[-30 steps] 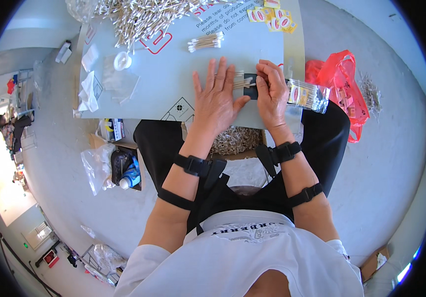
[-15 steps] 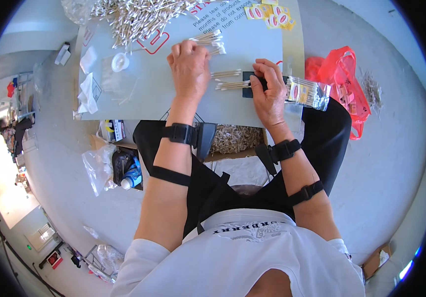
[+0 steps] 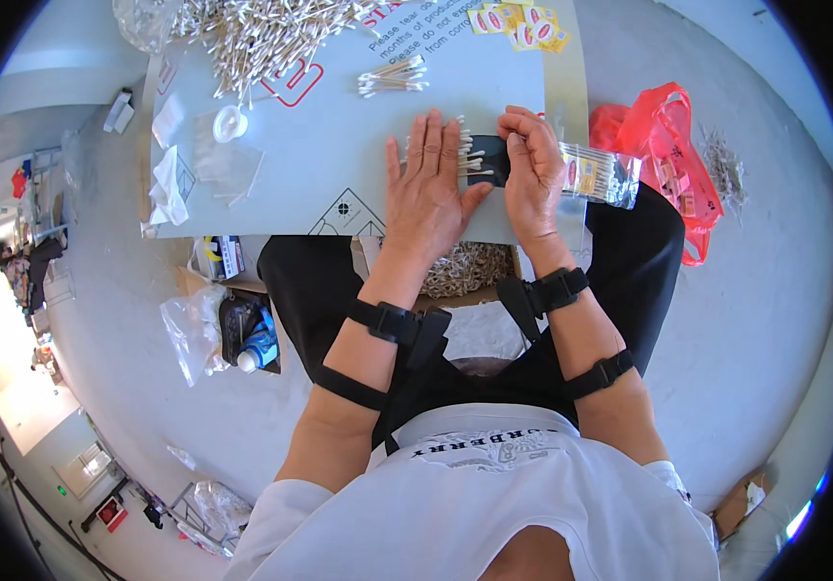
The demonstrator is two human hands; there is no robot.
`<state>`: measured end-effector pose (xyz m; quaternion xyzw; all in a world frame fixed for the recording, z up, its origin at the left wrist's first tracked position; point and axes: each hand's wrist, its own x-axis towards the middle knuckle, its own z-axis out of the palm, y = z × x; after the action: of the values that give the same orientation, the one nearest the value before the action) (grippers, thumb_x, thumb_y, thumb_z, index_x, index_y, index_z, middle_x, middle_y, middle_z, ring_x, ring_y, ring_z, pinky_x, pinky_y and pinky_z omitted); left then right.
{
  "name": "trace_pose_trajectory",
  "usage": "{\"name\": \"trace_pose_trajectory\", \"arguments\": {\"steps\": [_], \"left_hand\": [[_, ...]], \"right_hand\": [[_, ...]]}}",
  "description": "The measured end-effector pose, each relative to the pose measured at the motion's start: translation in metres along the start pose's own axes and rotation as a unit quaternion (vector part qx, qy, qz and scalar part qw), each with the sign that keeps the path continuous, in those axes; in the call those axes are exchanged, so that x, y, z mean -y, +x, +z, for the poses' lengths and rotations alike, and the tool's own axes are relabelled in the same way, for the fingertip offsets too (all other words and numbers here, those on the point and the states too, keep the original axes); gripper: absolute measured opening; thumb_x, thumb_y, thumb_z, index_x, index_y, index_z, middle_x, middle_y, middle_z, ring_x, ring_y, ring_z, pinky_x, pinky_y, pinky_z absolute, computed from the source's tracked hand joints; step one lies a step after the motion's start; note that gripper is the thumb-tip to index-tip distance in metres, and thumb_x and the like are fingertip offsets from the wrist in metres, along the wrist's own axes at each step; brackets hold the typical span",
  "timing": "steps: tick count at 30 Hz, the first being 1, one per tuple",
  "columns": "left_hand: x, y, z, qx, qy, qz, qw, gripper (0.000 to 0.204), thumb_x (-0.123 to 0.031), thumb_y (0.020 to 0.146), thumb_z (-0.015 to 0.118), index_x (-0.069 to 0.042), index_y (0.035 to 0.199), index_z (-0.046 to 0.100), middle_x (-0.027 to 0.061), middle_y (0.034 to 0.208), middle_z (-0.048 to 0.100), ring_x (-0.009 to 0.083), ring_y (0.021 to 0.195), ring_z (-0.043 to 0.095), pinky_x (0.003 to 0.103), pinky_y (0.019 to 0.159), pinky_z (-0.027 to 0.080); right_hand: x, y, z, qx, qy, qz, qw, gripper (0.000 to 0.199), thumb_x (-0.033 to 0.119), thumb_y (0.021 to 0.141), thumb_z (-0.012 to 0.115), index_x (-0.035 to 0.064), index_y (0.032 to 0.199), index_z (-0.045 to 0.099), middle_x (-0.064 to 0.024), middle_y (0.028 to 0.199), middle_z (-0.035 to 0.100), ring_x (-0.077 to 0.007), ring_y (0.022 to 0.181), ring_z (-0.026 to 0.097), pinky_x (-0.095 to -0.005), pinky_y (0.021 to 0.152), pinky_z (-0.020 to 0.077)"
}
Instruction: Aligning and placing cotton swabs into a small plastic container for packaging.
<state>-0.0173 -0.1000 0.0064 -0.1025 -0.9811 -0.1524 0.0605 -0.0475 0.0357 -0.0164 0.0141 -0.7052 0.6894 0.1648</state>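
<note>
near the table's near edge, right of its middle: a row of loose cotton swabs lay on the table, their white tips reaching onto a dark flat piece.
left hand: palm down and flattened over the swabs, its fingers straight and nearly side by side, the thumb spread toward the dark flat piece; the swabs' other ends were mostly hidden under it.
right hand: curled at the right end of the dark flat piece, thumb bent in against the fingers; whether it pinched anything could not be told.
clear packet: just beside the right hand, filled with swabs, a yellow label showing, and jutting past the table's right edge.
small bundle: swabs lying loosely together, apart from both hands, toward the far edge.
swab heap: piled at the far left corner.
yellow labels: scattered near the far right corner.
left edge: a white ring stood near a clear plastic sheet, with a crumpled white tissue by the near left corner.
below the near edge: an open box held many more swabs.
beyond the right edge: a red plastic bag sagged open.
</note>
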Motion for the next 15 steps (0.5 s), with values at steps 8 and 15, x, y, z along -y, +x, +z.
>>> {"name": "trace_pose_trajectory", "arguments": {"steps": [8, 15], "left_hand": [[0.019, 0.028, 0.003, -0.021, 0.016, 0.03, 0.999, 0.087, -0.053, 0.085, 0.066, -0.004, 0.15, 0.035, 0.0183, 0.158, 0.031, 0.0314, 0.149, 0.024, 0.06, 0.118, 0.014], [0.008, 0.001, 0.002, -0.001, -0.039, 0.017, 0.999, 0.079, -0.045, 0.092, 0.06, -0.003, 0.152, 0.03, 0.0194, 0.16, 0.024, 0.0354, 0.15, 0.02, 0.055, 0.12, 0.012]], "right_hand": [[0.018, -0.016, 0.001, 0.013, 0.054, 0.094, 0.994, 0.025, 0.005, 0.104, 0.046, -0.0039, 0.122, 0.061, -0.0115, 0.133, 0.056, -0.018, 0.118, 0.056, -0.0309, 0.104, 0.0457], [0.018, -0.022, 0.007, -0.022, 0.109, 0.096, 0.989, 0.03, 0.015, 0.105, 0.047, -0.004, 0.126, 0.058, -0.0133, 0.14, 0.053, -0.0201, 0.126, 0.051, -0.0319, 0.109, 0.0408]]}}
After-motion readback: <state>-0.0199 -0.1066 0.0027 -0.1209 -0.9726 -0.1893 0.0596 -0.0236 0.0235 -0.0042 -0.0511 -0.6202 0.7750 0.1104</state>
